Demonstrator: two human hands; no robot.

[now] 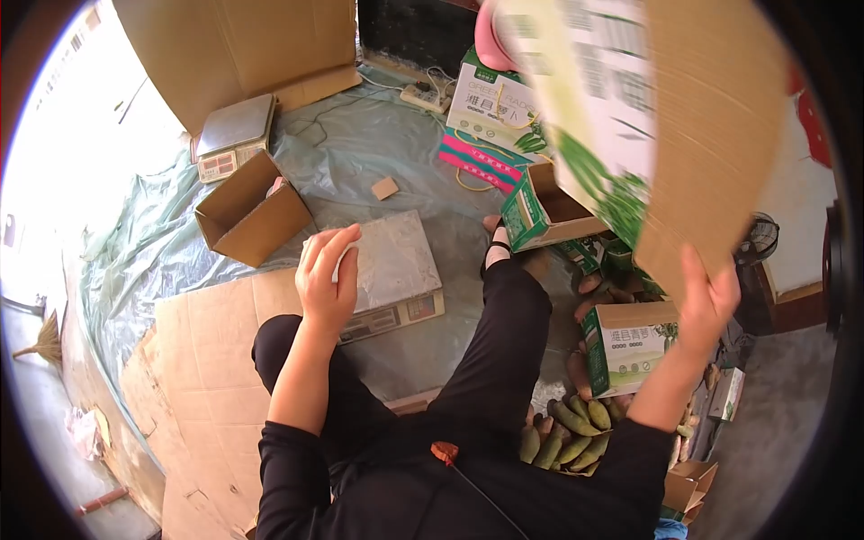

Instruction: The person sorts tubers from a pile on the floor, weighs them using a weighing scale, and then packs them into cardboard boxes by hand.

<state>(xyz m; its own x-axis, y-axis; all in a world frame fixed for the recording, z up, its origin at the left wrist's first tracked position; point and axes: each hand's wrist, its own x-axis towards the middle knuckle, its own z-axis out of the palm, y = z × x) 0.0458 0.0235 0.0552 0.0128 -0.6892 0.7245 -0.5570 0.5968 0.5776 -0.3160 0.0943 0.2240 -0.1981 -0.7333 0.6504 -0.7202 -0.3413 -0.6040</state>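
Note:
My right hand (706,292) grips the lower edge of a large printed cardboard carton (711,135), raised at the upper right and partly blurred. Its white face shows green leaves and lettering; the other visible face is plain brown. My left hand (328,274) is lifted with fingers loosely bent and the thumb apart, holding nothing I can see. Behind it, on the floor between my legs, is a flat metal-topped scale (396,261). Green radishes (576,432) lie in a pile beside my right thigh.
An open brown box (256,211) stands near a second scale (236,130). Printed cartons (630,346) and a green-edged open box (540,211) are on the right. Flattened cardboard (216,378) covers floor at left; plastic sheeting (333,135) spreads ahead. A power strip (425,96) lies at the back.

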